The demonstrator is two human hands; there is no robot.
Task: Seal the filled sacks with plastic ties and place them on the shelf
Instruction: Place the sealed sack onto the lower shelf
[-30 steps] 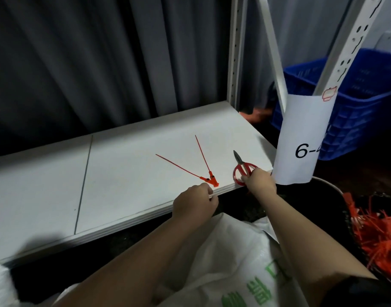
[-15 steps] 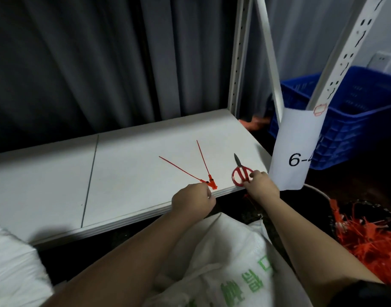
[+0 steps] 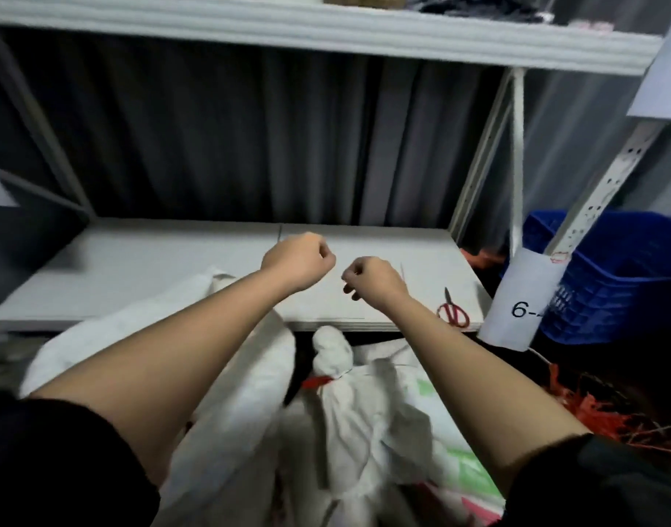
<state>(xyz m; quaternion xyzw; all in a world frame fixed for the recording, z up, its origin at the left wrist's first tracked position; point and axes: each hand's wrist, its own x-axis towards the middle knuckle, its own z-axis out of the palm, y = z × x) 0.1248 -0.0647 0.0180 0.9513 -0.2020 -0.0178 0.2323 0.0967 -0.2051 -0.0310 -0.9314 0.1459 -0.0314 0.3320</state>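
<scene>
While both arms reach forward over the sack (image 3: 368,420), the left hand (image 3: 298,262) and right hand (image 3: 372,281) hang above the white shelf board (image 3: 155,268), side by side with a small gap between them. Left hand: fingers curled into a fist, nothing visible inside it. Right hand: fingers curled too; whether a thin tie is pinched there cannot be told, the frame is blurred.

Below and between the two forearms, the white sack stands on the floor in front of the shelf edge. Its neck is bunched into a knob, cinched by a red tie (image 3: 318,382) just under the knob. Green printing shows on the sack's side, under the right forearm.

Left of the left forearm, a second white sack (image 3: 144,336) leans against the shelf front.

Right of the right hand, red-handled scissors (image 3: 453,310) lie flat on the shelf near its front corner. Further right, a paper label (image 3: 524,298) reading "6-" wraps the shelf post, with a blue crate (image 3: 623,283) behind it. Below the right forearm, a heap of loose red ties (image 3: 592,408).
</scene>
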